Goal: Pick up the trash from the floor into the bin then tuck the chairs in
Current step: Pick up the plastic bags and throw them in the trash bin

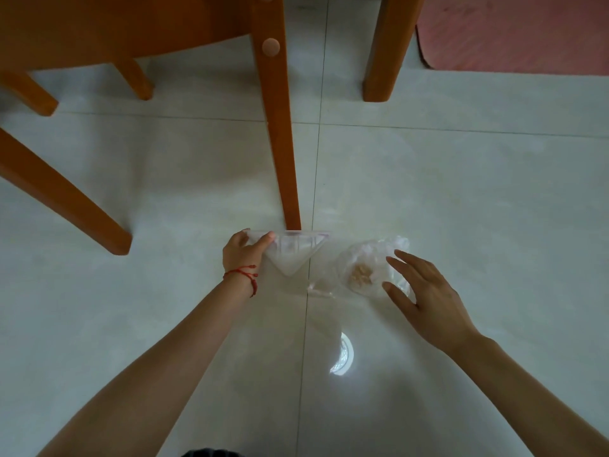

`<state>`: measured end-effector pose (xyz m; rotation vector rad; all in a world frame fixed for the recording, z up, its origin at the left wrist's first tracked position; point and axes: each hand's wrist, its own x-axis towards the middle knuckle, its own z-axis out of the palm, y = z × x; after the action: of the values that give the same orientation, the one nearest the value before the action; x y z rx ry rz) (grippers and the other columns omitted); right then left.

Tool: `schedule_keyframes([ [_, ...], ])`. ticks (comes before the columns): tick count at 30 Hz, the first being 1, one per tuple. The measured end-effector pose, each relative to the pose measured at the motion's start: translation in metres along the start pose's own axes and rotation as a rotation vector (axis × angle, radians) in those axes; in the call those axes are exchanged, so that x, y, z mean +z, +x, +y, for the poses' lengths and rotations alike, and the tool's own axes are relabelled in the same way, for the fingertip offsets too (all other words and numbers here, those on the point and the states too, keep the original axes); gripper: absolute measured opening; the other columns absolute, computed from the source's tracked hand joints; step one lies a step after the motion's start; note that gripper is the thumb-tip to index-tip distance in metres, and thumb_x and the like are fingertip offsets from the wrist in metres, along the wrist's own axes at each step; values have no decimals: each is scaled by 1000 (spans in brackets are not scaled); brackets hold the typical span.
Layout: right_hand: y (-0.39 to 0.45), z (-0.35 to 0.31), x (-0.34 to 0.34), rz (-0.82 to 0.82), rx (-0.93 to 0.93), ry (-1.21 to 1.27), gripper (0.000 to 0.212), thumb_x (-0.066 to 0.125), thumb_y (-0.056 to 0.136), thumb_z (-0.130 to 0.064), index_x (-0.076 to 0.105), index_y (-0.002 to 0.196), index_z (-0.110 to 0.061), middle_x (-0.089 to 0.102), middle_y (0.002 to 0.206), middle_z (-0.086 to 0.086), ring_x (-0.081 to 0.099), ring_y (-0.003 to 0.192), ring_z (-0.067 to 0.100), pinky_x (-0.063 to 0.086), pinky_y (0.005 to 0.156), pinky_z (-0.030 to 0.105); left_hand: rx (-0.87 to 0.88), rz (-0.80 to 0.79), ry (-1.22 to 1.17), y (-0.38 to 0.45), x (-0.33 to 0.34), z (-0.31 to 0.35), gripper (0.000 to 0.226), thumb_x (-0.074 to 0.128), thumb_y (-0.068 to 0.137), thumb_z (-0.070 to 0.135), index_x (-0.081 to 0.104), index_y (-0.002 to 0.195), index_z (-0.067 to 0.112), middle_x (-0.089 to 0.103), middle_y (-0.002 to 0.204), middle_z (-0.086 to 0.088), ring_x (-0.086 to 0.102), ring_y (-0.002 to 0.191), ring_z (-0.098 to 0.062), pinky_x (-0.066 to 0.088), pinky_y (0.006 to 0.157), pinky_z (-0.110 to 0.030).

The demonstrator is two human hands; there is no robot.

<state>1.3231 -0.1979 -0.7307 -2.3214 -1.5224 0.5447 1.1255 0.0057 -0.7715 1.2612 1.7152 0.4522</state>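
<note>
A clear zip bag (291, 250), hanging in a triangle shape, is pinched at its top edge by my left hand (242, 253), just in front of a chair leg's foot. To its right a crumpled clear plastic bag (365, 267) with brown crumbs inside lies on the tiled floor. My right hand (425, 296) hovers over that bag's right side with fingers spread, holding nothing. A small clear scrap (321, 288) lies between the two bags. No bin is in view.
An orange wooden chair (276, 127) stands at the upper left, its legs spreading across the floor. A thick wooden table leg (385, 61) stands at the upper right, beside a pink rug (514, 31). Pale tiles stretch to the right and below.
</note>
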Motion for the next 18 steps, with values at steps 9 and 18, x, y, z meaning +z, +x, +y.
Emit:
schedule_keyframes([
  [9, 5, 6, 2, 24, 41, 52, 44, 52, 89, -35, 49, 131, -20, 45, 141, 0, 41, 130, 19, 39, 96, 33, -5, 25, -61, -8, 15, -1, 36, 64, 81, 30, 65, 104, 3, 63, 112, -8, 54, 102, -23, 41, 91, -29],
  [18, 7, 11, 4, 37, 49, 84, 45, 51, 90, -37, 49, 131, -21, 44, 142, -1, 39, 131, 17, 39, 96, 32, -33, -24, -299, -17, 25, 2, 16, 70, 78, 17, 66, 91, 8, 63, 96, -7, 60, 88, -24, 57, 69, -30],
])
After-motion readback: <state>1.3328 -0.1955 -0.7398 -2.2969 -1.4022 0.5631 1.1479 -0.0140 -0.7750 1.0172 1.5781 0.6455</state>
